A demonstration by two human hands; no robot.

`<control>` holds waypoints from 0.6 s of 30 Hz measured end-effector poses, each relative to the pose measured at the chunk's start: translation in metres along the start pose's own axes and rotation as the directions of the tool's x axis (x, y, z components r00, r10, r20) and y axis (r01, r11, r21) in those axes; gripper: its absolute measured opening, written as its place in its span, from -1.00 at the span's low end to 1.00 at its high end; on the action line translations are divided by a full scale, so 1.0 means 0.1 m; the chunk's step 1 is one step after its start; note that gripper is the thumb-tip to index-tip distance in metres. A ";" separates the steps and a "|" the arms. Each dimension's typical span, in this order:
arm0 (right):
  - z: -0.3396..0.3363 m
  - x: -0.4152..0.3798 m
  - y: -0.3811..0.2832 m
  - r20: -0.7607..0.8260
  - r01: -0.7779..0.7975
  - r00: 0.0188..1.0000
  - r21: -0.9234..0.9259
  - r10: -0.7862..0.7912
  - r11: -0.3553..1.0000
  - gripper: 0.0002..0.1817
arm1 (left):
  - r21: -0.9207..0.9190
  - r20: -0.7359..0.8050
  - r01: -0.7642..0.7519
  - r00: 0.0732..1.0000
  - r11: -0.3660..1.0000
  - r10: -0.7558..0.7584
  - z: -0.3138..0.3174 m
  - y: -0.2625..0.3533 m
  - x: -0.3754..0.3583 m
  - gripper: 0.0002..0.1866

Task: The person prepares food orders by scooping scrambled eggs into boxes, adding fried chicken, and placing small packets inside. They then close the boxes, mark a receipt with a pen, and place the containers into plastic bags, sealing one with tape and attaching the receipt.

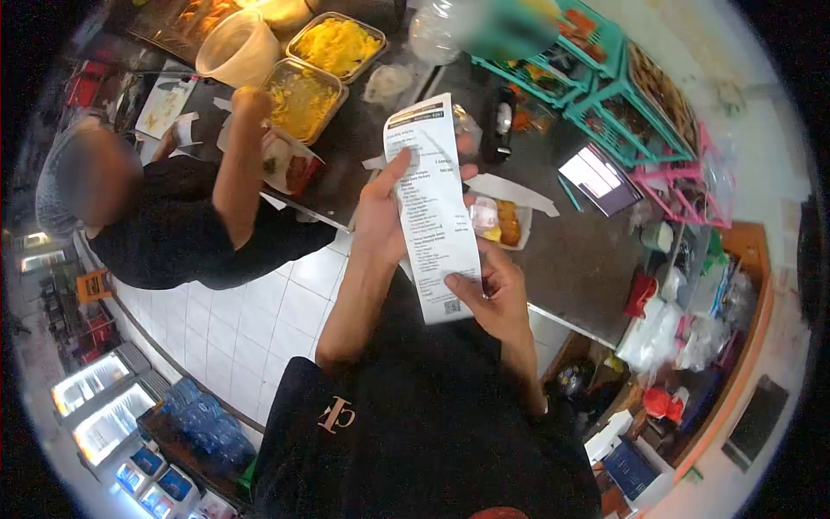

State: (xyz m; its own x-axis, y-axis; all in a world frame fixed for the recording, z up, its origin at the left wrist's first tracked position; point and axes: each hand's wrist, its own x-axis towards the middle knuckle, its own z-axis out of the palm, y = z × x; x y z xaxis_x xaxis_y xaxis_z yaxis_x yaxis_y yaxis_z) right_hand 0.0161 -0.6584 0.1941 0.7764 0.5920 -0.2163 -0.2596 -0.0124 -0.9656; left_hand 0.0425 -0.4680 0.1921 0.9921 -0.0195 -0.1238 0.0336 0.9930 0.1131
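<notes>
A long white printed receipt [430, 225] is stretched upright in front of my chest, with lines of text and a small square code at its lower end. My left hand [385, 203] grips its left side, thumb on the front and fingertips showing past the far edge. My right hand [497, 294] pinches the lower right edge, thumb on the print. Behind the paper, on the dark counter [571, 268], is a white food box [512, 227] with browned food and a small wrapped item, partly hidden by the receipt.
To my left, a person [199, 208] in dark clothes works over an open food box [290, 169]. Trays of yellow food [335, 45] stand at the back. Green baskets [596, 104], a tablet [603, 177] and a black stapler-like object [504, 125] are on the right.
</notes>
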 end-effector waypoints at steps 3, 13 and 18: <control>-0.17 -0.24 0.05 -0.049 0.085 0.995 -0.011 -0.085 0.996 -0.54 | -0.029 0.025 0.031 0.999 0.999 -0.030 0.05 -0.27 0.01 -0.43; -0.26 -0.43 -0.03 -0.105 0.126 0.986 -0.077 -0.133 0.989 -0.53 | -0.024 0.128 0.049 0.991 0.998 -0.046 0.06 -0.39 0.02 -0.44; -0.17 -0.36 -0.06 -0.129 0.159 0.976 -0.121 -0.174 0.980 -0.53 | -0.016 0.234 0.074 0.970 0.997 -0.068 0.05 -0.27 0.08 -0.40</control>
State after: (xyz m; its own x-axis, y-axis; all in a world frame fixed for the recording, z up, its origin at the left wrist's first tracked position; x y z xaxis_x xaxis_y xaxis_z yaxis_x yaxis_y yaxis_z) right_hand -0.0004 -0.6937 0.2052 0.8770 0.4764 -0.0618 -0.0618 -0.0156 -0.9980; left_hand 0.0499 -0.4951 0.1926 0.9881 -0.1134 0.1034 0.1045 0.9906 0.0877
